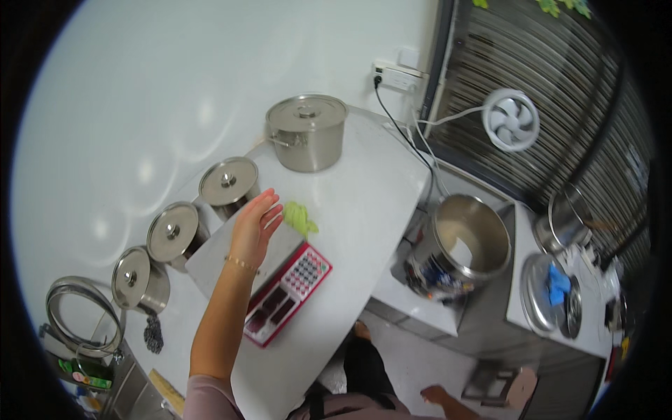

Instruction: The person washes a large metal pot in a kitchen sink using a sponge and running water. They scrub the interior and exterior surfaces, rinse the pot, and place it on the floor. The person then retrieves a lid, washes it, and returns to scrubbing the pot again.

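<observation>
My left hand (pixel 257 228), with a thin bracelet at the wrist, reaches over a digital weighing scale (pixel 289 294) with a red keypad panel and a flat metal plate. Its fingers are extended and hold nothing; whether it touches the plate I cannot tell. Just beyond the fingertips lies a crumpled yellow-green cloth or glove (pixel 299 218) on the white counter (pixel 362 210). Low at my side, above the floor, hangs my right hand (pixel 433 394), blurred and small; whether its fingers are closed is unclear.
Three small lidded steel pots (pixel 173 231) line the wall, with a larger lidded pot (pixel 310 134) beyond. A steel wool scrubber (pixel 153 334) lies near the sink (pixel 131 394). An open tall pot (pixel 472 236) stands right, near a blue cloth (pixel 558 285) on a lid. Cords run from a power strip (pixel 396 77).
</observation>
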A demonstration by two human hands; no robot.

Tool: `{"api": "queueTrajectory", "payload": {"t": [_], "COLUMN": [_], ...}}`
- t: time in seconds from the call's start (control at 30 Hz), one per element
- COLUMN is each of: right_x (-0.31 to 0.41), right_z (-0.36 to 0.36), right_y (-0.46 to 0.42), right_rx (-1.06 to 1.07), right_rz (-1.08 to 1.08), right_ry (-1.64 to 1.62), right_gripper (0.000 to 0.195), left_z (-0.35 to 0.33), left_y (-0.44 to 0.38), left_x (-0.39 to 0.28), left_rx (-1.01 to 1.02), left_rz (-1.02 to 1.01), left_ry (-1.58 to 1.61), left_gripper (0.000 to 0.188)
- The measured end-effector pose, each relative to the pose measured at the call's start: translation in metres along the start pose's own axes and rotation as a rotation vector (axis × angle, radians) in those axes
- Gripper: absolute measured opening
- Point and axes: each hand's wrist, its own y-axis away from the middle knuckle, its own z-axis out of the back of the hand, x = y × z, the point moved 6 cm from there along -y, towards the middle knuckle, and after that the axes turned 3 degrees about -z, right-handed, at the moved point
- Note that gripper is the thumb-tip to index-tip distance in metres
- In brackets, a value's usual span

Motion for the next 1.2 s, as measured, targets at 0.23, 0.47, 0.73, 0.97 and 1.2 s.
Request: {"api": "queueTrajectory", "payload": {"t": [0.23, 0.47, 0.73, 0.97, 1.2], "right_x": [-0.049, -0.034, 0.033, 0.079, 0.102], "right_z": [0.062, 0.145, 0.29, 0.371, 0.429], "right_y": [-0.069, -0.121, -0.14, -0.125, -0.081], "right_rx": [-0.133, -0.241, -0.082, -0.345, -0.478], "right_rz": [-0.26, -0.191, -0.159, 0.109, 0.308], "right_ry": [-0.556, -1.052, -0.411, -0.887, -0.988], "right_gripper": [0.023, 0.02, 0.037, 0.025, 0.021], "left_z": [0.06, 0.065, -0.017, -0.064, -0.075], "left_y": [-0.259, -0.377, -0.317, -0.2, -0.112], "left_x": [0.08, 0.101, 0.173, 0.199, 0.211], "left_rx": [-0.522, -0.476, -0.476, -0.547, -0.585], "left_rz": [0.126, -0.003, 0.028, 0.186, 0.202], "left_ry": [-0.081, 0.297, 0.104, 0.17, 0.375], "left_gripper": [0.041, 0.033, 0.021, 0.03, 0.028]}}
